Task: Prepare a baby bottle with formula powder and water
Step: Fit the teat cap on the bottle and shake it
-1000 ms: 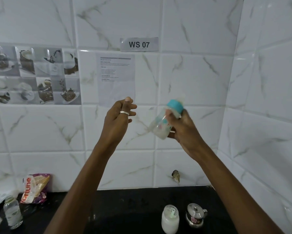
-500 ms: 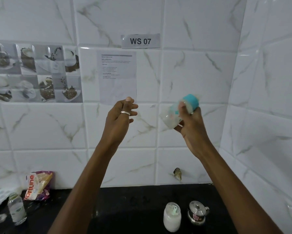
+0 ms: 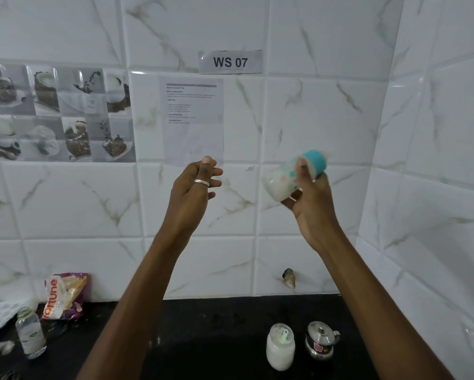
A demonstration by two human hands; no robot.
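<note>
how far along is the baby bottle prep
Looks done: the baby bottle is capped teal and holds milky liquid, so powder and water seem in. In hand: the right hand grips it tilted and blurred, likely shaking; the left hand is empty. Left: finish mixing, set it down by the powder jar.

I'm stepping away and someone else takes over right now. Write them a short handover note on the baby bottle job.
Right hand grips the baby bottle, held up in the air and tilted; teal collar on, milky liquid inside.
Left hand raised beside it, fingers loosely bent, holding nothing.
On the counter: powder jar with a scoop inside, steel pot beside it, water bottle far left.
Done, by the look: powder and water in, collar fitted.
Left: the bottle is blurred, so probably mid-shake; finish mixing, then set it down.
</note>
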